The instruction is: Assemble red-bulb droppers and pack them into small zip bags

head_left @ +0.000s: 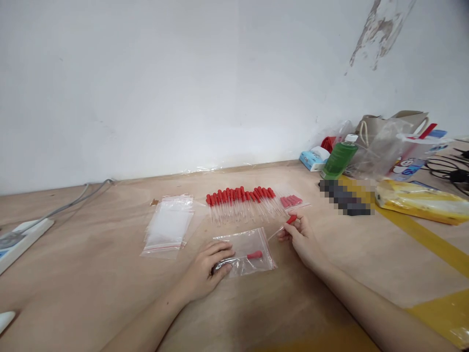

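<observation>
My right hand (pixel 298 233) pinches a dropper (pixel 291 220) by its red rubber bulb, its clear tube slanting down toward the left. Just below lies a clear zip-lock bag (pixel 245 239), with another red-bulbed dropper (pixel 254 254) inside. My left hand (pixel 210 266) grips the left end of this bag, thumb and fingers closed around it and covering part of what is in it. Behind the bag several droppers (pixel 238 195) lie side by side in a row, red bulbs toward the wall. At the row's right end sits a clear bag (pixel 304 206) with several red bulbs (pixel 291 201).
A stack of flat zip-lock bags (pixel 168 225) lies left of the droppers. A green bottle (pixel 340 159), a tissue pack (pixel 313 159) and a yellow packet (pixel 421 200) stand or lie at the right. At the far left is a power strip (pixel 27 239) with a grey cable.
</observation>
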A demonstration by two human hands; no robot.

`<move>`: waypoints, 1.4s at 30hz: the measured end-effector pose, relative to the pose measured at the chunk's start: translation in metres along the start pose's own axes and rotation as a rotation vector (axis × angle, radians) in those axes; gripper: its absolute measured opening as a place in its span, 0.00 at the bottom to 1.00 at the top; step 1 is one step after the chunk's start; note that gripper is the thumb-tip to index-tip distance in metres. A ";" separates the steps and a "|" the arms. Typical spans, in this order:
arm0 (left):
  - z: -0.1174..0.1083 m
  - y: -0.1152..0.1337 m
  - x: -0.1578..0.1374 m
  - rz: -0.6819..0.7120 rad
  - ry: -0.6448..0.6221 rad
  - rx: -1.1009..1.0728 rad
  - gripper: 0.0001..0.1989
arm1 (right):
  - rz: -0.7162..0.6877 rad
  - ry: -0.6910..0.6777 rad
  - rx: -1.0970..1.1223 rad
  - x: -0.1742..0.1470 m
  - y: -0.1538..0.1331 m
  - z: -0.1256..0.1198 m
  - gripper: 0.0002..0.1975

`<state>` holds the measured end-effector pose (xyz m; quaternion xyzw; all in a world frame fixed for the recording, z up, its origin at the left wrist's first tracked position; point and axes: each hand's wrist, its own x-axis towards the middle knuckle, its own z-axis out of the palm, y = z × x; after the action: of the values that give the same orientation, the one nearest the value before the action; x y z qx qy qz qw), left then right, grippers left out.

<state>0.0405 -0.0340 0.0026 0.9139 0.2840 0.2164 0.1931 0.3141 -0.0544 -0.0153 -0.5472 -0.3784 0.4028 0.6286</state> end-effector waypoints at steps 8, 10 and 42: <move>0.000 0.001 0.000 0.004 0.007 0.002 0.15 | -0.070 0.107 -0.039 0.006 -0.005 -0.010 0.18; -0.001 0.001 0.000 0.004 0.007 -0.001 0.15 | -0.055 0.077 -0.030 0.004 -0.003 -0.007 0.18; 0.001 -0.002 -0.001 -0.011 -0.026 0.017 0.16 | -0.095 -0.361 -0.534 0.013 -0.008 -0.004 0.11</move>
<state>0.0394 -0.0334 0.0001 0.9166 0.2885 0.2010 0.1902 0.3238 -0.0448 -0.0070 -0.5942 -0.6011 0.3503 0.4036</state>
